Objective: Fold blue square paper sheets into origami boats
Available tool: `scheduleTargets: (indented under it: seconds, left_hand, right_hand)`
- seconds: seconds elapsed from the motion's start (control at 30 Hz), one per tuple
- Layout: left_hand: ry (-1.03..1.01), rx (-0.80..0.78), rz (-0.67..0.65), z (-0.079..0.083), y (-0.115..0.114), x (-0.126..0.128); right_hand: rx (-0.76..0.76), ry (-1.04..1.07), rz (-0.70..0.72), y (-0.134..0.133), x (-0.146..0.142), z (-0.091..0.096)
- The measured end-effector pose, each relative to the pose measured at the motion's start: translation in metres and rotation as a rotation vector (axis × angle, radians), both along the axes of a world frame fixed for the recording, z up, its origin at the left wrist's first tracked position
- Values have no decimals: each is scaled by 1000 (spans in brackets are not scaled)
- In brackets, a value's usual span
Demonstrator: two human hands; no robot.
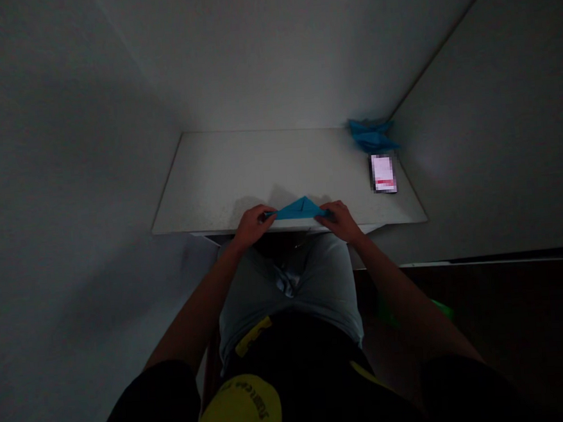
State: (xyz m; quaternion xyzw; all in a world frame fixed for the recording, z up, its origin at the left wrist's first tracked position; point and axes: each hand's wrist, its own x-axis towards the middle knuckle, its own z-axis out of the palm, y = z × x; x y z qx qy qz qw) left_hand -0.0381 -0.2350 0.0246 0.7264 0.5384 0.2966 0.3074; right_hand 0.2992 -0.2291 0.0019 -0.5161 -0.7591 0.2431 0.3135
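A folded blue paper boat (297,210) is held between my two hands at the front edge of the white tabletop (240,165). Its pointed middle peak stands up, and its long lower edge runs level from hand to hand. My left hand (254,224) pinches the left tip between thumb and fingers. At the opposite tip, my right hand (340,220) has the same sort of pinch. Both tips are partly hidden by my fingers.
More folded blue paper boats (373,136) lie in the back right corner, touching or overlapping. In front of them is a phone-like device (383,173) with a lit, blurred screen. Walls close in the table at the back and sides. Something green (442,309) is on the dark floor.
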Motion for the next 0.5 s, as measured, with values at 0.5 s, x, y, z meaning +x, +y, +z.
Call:
scheduleTargets:
  seconds: [0.5]
  left_hand:
    - [-61, -52, 115, -5, 24, 19]
  right_hand:
    - [-117, 374, -216, 30, -12, -5]
